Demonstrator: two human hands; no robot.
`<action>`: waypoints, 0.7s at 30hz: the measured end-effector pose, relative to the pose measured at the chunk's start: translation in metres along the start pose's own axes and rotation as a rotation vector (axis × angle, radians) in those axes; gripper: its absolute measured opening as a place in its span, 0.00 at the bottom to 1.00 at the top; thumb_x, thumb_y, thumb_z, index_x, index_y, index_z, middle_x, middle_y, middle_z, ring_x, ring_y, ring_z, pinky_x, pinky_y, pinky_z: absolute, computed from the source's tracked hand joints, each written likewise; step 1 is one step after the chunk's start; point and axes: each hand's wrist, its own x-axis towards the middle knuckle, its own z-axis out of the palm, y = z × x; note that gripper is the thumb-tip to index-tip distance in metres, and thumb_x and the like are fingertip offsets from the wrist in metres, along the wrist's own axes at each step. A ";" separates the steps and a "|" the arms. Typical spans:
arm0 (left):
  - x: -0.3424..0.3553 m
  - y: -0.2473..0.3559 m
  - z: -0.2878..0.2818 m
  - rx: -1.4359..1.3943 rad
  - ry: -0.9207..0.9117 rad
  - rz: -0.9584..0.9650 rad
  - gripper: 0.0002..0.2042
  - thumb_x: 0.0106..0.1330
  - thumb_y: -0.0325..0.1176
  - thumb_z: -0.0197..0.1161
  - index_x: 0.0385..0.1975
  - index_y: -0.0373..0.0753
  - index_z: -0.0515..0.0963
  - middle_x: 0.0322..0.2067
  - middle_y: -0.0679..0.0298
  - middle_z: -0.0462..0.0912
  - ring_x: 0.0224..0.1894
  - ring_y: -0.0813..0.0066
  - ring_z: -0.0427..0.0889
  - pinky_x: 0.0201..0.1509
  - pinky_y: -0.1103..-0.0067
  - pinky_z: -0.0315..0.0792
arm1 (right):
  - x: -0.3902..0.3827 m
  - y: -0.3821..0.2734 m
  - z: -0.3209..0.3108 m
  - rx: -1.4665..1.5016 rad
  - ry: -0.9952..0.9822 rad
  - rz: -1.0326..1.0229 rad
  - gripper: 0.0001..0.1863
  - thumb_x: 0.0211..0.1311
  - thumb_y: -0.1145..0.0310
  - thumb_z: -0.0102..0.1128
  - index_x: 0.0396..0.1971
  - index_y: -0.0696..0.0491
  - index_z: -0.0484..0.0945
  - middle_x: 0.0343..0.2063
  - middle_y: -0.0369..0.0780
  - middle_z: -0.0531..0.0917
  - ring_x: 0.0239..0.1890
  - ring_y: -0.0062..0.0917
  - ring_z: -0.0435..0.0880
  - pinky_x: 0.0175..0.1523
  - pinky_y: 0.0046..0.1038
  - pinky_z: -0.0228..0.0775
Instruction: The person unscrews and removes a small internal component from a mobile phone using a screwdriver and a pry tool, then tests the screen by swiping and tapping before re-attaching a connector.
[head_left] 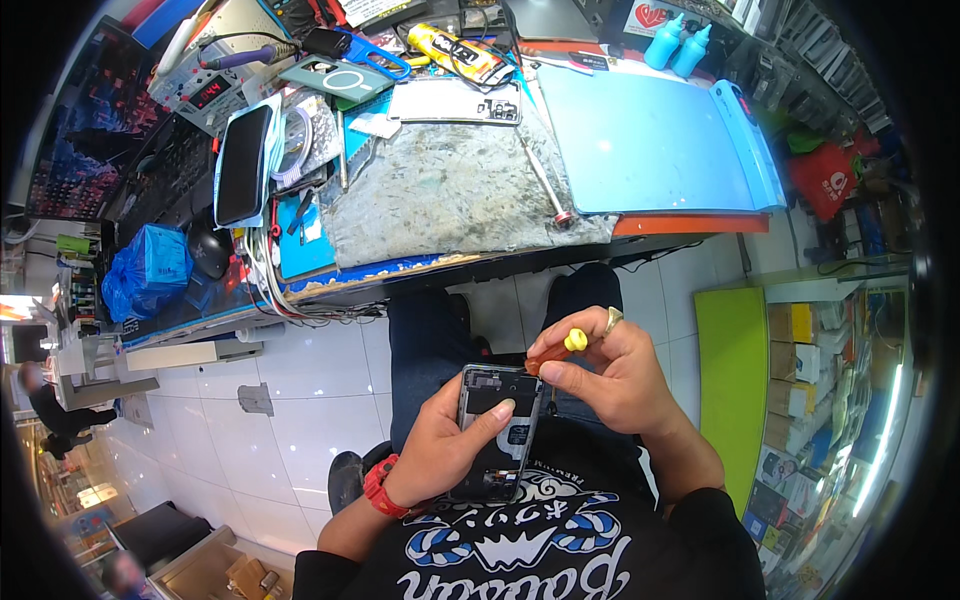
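My left hand [445, 450] holds an opened smartphone [497, 425] over my lap, thumb pressed across its exposed dark inner parts. My right hand [610, 375] grips a small screwdriver [558, 350] with a yellow cap and red-orange handle, its tip down at the phone's upper right corner. A ring sits on one right-hand finger, and a red watch [380, 488] is on my left wrist.
Ahead is a cluttered workbench with a worn grey mat [440, 190], a blue mat [650, 140], a metal tool [545, 185], a black phone [243, 165], a detached phone panel [455, 100], a yellow tube [460, 52] and teal bottles [678, 45]. White floor tiles lie at left, a green shelf [730, 370] at right.
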 end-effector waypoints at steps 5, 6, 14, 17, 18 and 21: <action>-0.001 0.001 -0.001 0.015 -0.016 -0.010 0.14 0.76 0.31 0.64 0.56 0.34 0.75 0.47 0.65 0.85 0.47 0.83 0.84 0.53 0.80 0.79 | 0.001 -0.001 0.000 0.105 0.001 0.060 0.09 0.70 0.77 0.67 0.46 0.59 0.78 0.42 0.41 0.86 0.47 0.23 0.87 0.55 0.27 0.80; -0.001 0.001 0.000 0.021 -0.016 -0.010 0.14 0.76 0.31 0.64 0.56 0.34 0.75 0.47 0.65 0.85 0.47 0.83 0.84 0.53 0.80 0.79 | 0.002 -0.001 -0.001 0.155 0.006 0.084 0.09 0.70 0.76 0.67 0.46 0.60 0.79 0.41 0.40 0.86 0.46 0.22 0.87 0.55 0.25 0.80; -0.002 -0.003 0.000 0.011 -0.038 -0.025 0.15 0.75 0.31 0.65 0.57 0.34 0.75 0.47 0.65 0.85 0.47 0.84 0.83 0.54 0.80 0.78 | 0.001 0.007 -0.007 0.166 -0.035 0.112 0.09 0.71 0.75 0.66 0.46 0.60 0.78 0.41 0.40 0.86 0.46 0.21 0.87 0.54 0.24 0.80; -0.003 -0.003 0.002 0.023 -0.062 0.003 0.16 0.76 0.32 0.64 0.57 0.32 0.75 0.47 0.65 0.85 0.46 0.84 0.82 0.52 0.81 0.77 | 0.003 0.007 -0.012 0.218 -0.062 0.154 0.09 0.71 0.75 0.66 0.45 0.60 0.78 0.40 0.41 0.86 0.45 0.21 0.87 0.53 0.25 0.80; -0.004 -0.003 0.002 0.029 -0.073 0.020 0.16 0.77 0.33 0.64 0.58 0.32 0.75 0.46 0.64 0.85 0.46 0.85 0.82 0.52 0.82 0.77 | 0.005 0.006 -0.014 0.247 -0.073 0.178 0.09 0.71 0.75 0.66 0.45 0.60 0.78 0.39 0.41 0.87 0.44 0.22 0.87 0.53 0.25 0.80; -0.004 -0.004 0.001 0.045 -0.098 0.037 0.16 0.77 0.33 0.64 0.57 0.32 0.75 0.45 0.66 0.84 0.44 0.86 0.81 0.49 0.83 0.76 | 0.005 0.008 -0.018 0.294 -0.103 0.195 0.08 0.71 0.75 0.66 0.45 0.61 0.78 0.39 0.42 0.87 0.44 0.22 0.87 0.52 0.26 0.80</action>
